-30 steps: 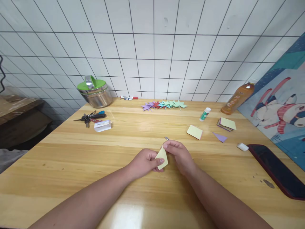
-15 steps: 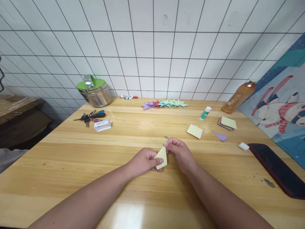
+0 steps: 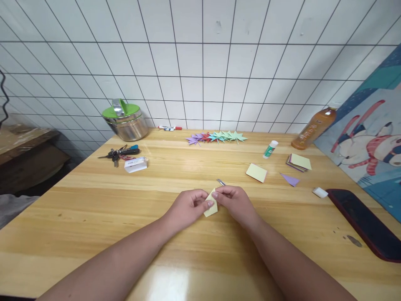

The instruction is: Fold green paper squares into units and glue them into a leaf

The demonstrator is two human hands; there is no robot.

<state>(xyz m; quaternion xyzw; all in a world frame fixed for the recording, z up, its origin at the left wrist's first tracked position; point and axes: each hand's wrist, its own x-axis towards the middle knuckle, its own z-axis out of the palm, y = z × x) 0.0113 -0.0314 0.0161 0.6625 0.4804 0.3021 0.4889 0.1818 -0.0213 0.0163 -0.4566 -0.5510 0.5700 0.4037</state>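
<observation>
Between hands: folded yellow paper [image 3: 211, 207], pinched by left hand [image 3: 188, 207] and right hand [image 3: 234, 201].

glossy wooden table [image 3: 94, 217], matt yellow paper [image 3: 211, 207], shiny metal pot [image 3: 127, 124]

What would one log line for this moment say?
left hand: pinching yellow paper | right hand: pinching same paper | paper: folded, above table | nearby: metal piece

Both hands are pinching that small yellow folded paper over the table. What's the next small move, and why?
Probably press the fold flat and run a fingertip along the crease. The left hand and right hand pinch the yellow paper at its upper tip, just above the table, and its lower part hangs loose.
</observation>
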